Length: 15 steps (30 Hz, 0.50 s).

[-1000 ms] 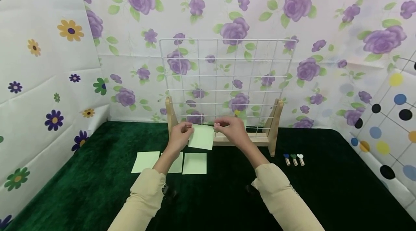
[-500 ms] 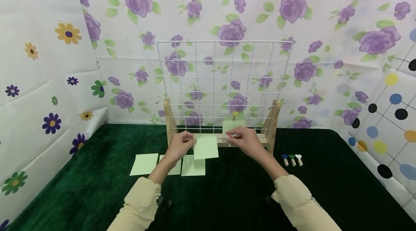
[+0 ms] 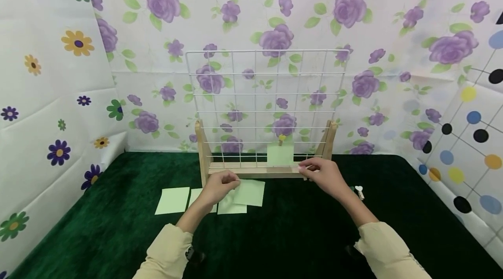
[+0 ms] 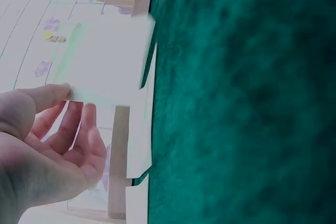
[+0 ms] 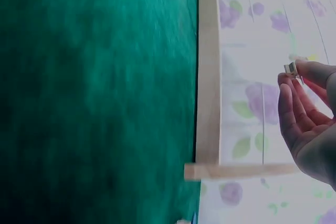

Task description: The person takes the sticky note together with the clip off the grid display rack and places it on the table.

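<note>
Fingers [image 4: 69,129] pinch paper [image 4: 105,56] over green cloth [image 3: 306,231] beneath flowered sheeting [image 3: 251,4].

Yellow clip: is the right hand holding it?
No, the yellow clip sits on the wire grid at the top of a hung paper.

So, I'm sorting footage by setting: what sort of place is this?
Probably a makeshift indoor booth for tabletop work: a dark green cloth spread flat, flower-print sheeting rising close behind it, and a wire rack standing on the cloth.
</note>
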Tool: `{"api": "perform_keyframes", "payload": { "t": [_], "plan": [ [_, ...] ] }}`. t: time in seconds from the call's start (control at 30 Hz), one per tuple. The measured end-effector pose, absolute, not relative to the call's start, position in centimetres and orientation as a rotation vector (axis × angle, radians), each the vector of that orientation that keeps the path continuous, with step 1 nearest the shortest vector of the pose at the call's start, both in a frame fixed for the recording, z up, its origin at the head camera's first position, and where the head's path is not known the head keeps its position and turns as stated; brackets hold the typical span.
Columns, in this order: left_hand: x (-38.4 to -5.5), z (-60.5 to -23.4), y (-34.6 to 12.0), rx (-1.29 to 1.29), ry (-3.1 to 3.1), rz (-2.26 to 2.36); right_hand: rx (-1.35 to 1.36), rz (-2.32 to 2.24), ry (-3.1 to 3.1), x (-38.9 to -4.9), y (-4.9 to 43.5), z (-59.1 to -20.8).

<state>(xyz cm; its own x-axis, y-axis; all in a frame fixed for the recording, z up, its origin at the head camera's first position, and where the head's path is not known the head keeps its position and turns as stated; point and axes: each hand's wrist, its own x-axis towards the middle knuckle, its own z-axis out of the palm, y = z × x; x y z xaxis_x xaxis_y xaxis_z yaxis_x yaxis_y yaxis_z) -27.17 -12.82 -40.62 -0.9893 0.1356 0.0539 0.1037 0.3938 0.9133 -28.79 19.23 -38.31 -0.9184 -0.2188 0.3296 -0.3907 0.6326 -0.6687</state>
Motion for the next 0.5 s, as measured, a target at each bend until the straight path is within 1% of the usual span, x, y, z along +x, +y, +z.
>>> {"api": "perform_keyframes", "payload": {
  "t": [0.13, 0.33, 0.5],
  "plan": [
    [-27.0, -40.9, -12.8, 0.266, 2.583, 1.706, 0.456, 1.145, -2.657, -28.4, 21.2, -38.2],
    [-26.9, -40.8, -12.7, 0.205, 2.541, 1.750, 0.406, 1.154, -2.712, -27.7, 24.0, -38.0],
    [-26.8, -40.9, -12.4, 0.194, 2.511, 1.760, 0.351, 1.077, -2.746, -27.2, 25.8, -38.2]
  ]
}}
